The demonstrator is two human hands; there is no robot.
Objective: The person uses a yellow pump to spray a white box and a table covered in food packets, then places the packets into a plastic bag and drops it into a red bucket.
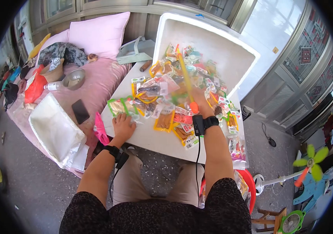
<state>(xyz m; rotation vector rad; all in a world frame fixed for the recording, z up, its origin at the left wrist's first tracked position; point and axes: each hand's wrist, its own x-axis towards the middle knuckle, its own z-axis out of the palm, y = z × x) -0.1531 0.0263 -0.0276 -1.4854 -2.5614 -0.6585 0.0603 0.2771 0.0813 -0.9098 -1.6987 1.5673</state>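
Observation:
My left hand (123, 127) rests palm down with fingers apart at the near left of the white table (151, 142). Its fingertips touch a clear packet with green edges (122, 106). My right hand (201, 100) reaches into a heap of food packets (164, 119) on the right; its fingers are smeared by motion. A long yellow stick-like thing (185, 72) with an orange end lies across the view beside that hand, and whether I hold it cannot be told. Several packets with yellow edges and white labels lie between the hands.
A large white foam box (209, 37) lies on its side behind the heap, packets spilling out. To the left, a pink bed (108, 74) holds a foam tray (55, 128), a phone (80, 111) and a metal bowl (74, 79). A red tub (250, 187) stands below right, near a green-bladed fan (310, 163).

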